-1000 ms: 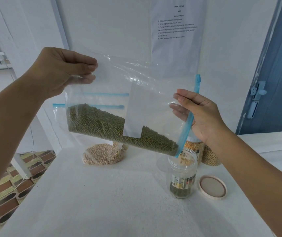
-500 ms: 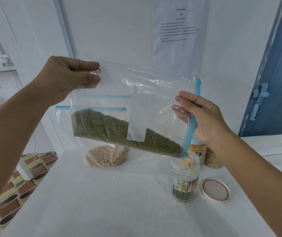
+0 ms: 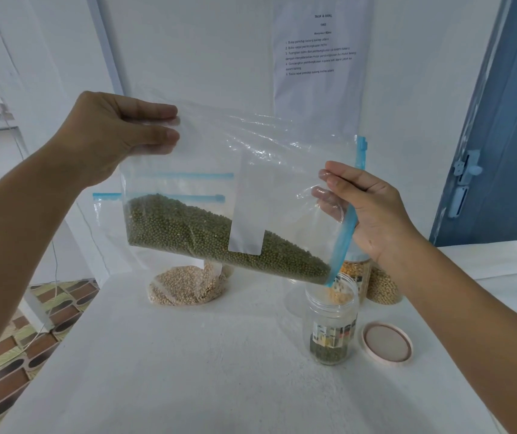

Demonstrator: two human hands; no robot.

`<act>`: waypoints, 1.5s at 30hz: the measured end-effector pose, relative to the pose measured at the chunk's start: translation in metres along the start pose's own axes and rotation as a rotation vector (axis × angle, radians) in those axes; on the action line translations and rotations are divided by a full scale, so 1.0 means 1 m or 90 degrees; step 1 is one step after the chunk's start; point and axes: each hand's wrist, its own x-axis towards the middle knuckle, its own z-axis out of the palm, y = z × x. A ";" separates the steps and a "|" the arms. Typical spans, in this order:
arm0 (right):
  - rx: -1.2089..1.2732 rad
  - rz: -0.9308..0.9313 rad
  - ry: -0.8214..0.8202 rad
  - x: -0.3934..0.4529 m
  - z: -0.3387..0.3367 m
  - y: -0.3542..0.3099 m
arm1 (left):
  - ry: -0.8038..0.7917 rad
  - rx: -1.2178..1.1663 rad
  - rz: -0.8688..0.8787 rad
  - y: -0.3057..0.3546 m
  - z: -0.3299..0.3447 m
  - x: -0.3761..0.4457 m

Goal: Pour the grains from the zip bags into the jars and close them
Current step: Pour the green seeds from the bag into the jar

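both hands, left hand [image 3: 116, 136] and right hand [image 3: 373, 211], are gripping the zip bag [image 3: 219, 220] at mid frame, now tilting steeper; green grains are sliding toward the open jar [image 3: 331, 327], which is filling

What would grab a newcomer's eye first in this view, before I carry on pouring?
The clear zip bag of green grains, held tilted in mid-air: the left hand pinches its raised corner and the right hand grips the blue zip edge. Its low corner hangs over the open jar, with a little green at the bottom; the lid lies right of it.
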 end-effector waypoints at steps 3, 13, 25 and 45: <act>0.007 0.000 0.000 0.000 0.001 -0.001 | -0.002 0.005 0.004 0.005 0.000 0.002; 0.014 0.015 -0.009 -0.002 0.004 0.010 | -0.003 0.009 -0.009 0.002 -0.005 0.001; 0.016 0.016 -0.003 0.000 0.002 0.011 | -0.001 0.015 -0.008 0.003 -0.004 0.003; 0.010 0.011 -0.005 0.000 0.003 0.010 | -0.006 0.013 -0.002 0.008 -0.005 0.005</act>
